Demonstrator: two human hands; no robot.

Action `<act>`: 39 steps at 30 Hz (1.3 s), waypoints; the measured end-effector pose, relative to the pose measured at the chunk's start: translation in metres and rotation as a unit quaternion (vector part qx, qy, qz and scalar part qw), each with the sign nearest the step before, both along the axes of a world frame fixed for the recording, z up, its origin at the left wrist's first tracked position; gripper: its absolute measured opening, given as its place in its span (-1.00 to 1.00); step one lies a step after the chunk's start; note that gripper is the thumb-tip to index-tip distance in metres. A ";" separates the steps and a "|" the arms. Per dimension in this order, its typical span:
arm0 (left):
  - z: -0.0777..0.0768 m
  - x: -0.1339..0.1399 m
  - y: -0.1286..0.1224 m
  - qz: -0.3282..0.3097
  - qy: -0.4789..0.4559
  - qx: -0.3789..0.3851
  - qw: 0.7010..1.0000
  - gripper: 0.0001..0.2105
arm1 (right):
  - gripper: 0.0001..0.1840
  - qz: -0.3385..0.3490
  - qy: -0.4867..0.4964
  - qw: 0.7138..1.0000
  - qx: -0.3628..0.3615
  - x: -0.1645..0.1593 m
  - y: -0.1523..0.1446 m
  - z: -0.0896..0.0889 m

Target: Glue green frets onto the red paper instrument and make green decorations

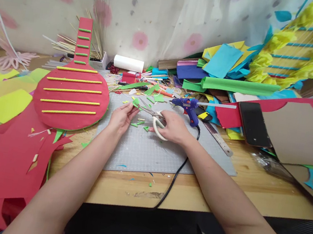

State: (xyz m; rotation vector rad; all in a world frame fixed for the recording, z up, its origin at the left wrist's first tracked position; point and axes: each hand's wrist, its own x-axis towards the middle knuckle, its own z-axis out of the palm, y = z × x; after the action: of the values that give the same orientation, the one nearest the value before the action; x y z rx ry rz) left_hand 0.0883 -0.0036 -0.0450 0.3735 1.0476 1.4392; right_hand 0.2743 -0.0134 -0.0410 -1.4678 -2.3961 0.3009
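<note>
My right hand [174, 127] grips a pair of scissors [157, 126] with white handles, its blades pointing left toward my other hand. Between the fingertips of my left hand [122, 117] is a small piece of green paper [136, 102], close to the blade tips. Whether the blades touch the paper I cannot tell. Below both hands lies a grey cutting mat [138, 153] strewn with green scraps. To the left, a red guitar-shaped craft piece [72, 97] carries yellow strips on its round body and green ones on its neck.
A purple hot glue gun [187, 108] rests on the mat's far right, its black cord [174, 183] running to the front edge. Nearby lie a metal ruler [218, 138] and a phone [254, 124]. Red paper [9, 161] covers the left; coloured sheets pile up behind.
</note>
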 end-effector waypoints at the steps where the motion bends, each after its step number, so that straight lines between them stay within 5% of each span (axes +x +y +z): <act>1: 0.000 0.001 0.000 -0.002 0.003 -0.001 1.000 -0.85 | -0.51 -0.005 -0.011 1.000 -0.003 -0.001 -0.001 0.001; 24: -0.001 0.003 -0.002 -0.027 0.037 -0.010 0.999 -0.91 | -0.51 -0.055 -0.093 0.994 0.017 -0.008 -0.002 0.000; 33: -0.006 0.004 -0.004 -0.040 0.065 0.038 0.996 -0.89 | -0.66 -0.195 -0.086 0.977 -0.022 -0.001 0.007 0.000; 39: -0.007 0.004 -0.002 -0.041 0.059 0.037 0.997 -0.87 | -0.60 -0.230 -0.063 0.970 -0.039 0.005 0.009 0.001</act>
State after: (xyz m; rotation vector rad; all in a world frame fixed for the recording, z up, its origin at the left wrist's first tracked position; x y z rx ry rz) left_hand 0.0922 -0.0060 -0.0524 0.5535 1.0638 1.3985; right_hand 0.2788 -0.0045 -0.0404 -2.0743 -2.0660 0.1959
